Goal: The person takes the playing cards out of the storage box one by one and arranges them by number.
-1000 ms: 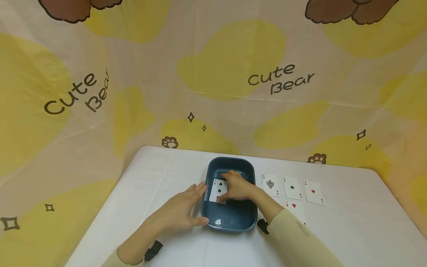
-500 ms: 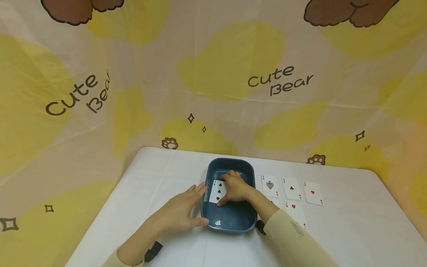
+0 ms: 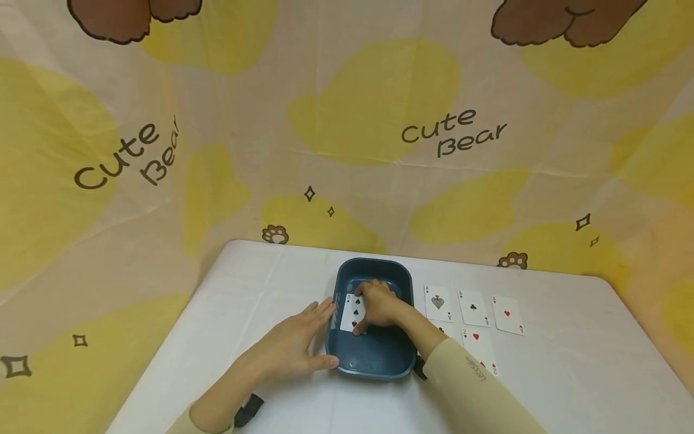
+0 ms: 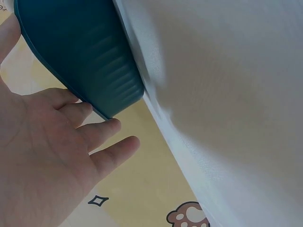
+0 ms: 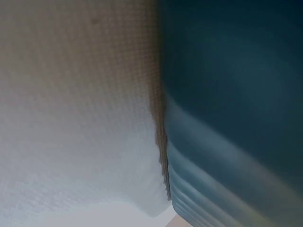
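Observation:
A dark blue rectangular tub (image 3: 374, 355) stands on the white table. Inside it, my right hand (image 3: 381, 306) curls over a three of spades playing card (image 3: 351, 314), fingers at its far edge and thumb at its near edge; the hand covers the card's right side. My left hand (image 3: 290, 340) touches the tub's left rim with spread, fairly straight fingers. In the left wrist view, that hand (image 4: 52, 137) lies along the tub's ribbed outer wall (image 4: 104, 66). The right wrist view shows only the tub's outer wall (image 5: 222, 94) and the cloth, with the hand hidden.
Right of the tub, an ace of spades (image 3: 437, 303), an ace of clubs (image 3: 473, 308) and an ace of hearts (image 3: 508, 314) lie in a row. Below them are a two of hearts (image 3: 478, 349) and a card mostly hidden by the right forearm. A printed curtain (image 3: 347, 120) hangs behind.
My right hand has shifted slightly left over the three of spades, covering more of it. The right forearm moved left, uncovering more of the lower cards. The left hand stays at the rim.

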`<move>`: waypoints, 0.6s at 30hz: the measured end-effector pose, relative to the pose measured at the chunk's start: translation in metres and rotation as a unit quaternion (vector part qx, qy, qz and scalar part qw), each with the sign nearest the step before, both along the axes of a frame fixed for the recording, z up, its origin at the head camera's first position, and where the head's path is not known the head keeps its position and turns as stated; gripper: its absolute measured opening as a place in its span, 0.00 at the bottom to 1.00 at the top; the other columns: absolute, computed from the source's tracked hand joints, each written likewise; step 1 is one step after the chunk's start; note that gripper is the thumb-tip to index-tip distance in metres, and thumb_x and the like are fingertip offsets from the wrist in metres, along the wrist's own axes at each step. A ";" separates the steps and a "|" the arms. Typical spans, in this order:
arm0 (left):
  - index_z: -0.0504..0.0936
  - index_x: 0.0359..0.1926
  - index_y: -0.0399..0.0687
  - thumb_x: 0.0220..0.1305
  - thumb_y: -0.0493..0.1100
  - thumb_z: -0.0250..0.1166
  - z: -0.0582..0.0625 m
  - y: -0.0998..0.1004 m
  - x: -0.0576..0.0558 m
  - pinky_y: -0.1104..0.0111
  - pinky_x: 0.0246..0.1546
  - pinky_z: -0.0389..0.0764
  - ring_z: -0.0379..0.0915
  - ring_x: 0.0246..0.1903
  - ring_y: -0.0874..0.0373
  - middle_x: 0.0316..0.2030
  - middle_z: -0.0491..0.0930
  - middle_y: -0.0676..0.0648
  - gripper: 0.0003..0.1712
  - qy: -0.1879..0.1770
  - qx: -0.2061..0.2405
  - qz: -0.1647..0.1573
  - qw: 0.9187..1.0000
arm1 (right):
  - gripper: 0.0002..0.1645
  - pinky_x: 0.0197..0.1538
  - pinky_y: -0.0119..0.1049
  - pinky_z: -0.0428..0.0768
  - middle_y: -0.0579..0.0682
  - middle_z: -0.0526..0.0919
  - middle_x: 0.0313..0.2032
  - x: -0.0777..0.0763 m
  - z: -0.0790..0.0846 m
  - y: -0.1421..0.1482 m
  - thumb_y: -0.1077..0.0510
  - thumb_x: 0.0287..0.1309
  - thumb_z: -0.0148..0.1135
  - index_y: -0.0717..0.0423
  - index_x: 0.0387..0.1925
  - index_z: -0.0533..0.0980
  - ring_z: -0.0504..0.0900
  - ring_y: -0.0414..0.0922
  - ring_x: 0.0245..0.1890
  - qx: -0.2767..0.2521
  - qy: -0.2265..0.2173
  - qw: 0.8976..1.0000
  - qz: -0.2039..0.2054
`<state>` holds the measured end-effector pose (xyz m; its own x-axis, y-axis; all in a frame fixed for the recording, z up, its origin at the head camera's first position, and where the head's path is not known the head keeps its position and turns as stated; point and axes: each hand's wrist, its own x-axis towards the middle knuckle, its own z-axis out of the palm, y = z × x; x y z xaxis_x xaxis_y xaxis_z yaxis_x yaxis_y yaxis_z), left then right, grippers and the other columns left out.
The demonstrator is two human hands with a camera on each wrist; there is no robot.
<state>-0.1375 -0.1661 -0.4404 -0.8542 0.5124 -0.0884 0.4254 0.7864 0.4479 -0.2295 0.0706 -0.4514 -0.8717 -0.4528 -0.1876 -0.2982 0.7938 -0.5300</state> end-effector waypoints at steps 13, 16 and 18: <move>0.57 0.83 0.51 0.61 0.73 0.69 0.000 0.000 0.000 0.41 0.71 0.66 0.52 0.79 0.41 0.82 0.52 0.55 0.60 -0.005 0.002 0.000 1.000 | 0.50 0.64 0.61 0.71 0.56 0.79 0.51 0.003 0.002 -0.004 0.53 0.32 0.93 0.60 0.60 0.78 0.73 0.54 0.53 0.006 -0.004 1.000 -0.008; 0.57 0.83 0.50 0.61 0.73 0.69 -0.001 0.000 0.000 0.41 0.71 0.66 0.52 0.79 0.42 0.82 0.52 0.54 0.60 -0.006 0.002 0.000 1.000 | 0.51 0.64 0.60 0.71 0.56 0.79 0.51 0.003 0.002 -0.005 0.53 0.32 0.93 0.60 0.61 0.77 0.73 0.54 0.54 0.009 -0.005 1.000 -0.009; 0.57 0.83 0.51 0.61 0.73 0.69 -0.001 0.000 -0.001 0.41 0.71 0.66 0.52 0.79 0.42 0.82 0.52 0.54 0.60 -0.004 0.001 0.000 1.000 | 0.51 0.64 0.60 0.71 0.55 0.78 0.50 0.002 0.002 -0.005 0.53 0.32 0.93 0.60 0.61 0.77 0.73 0.54 0.53 0.010 -0.006 1.000 -0.010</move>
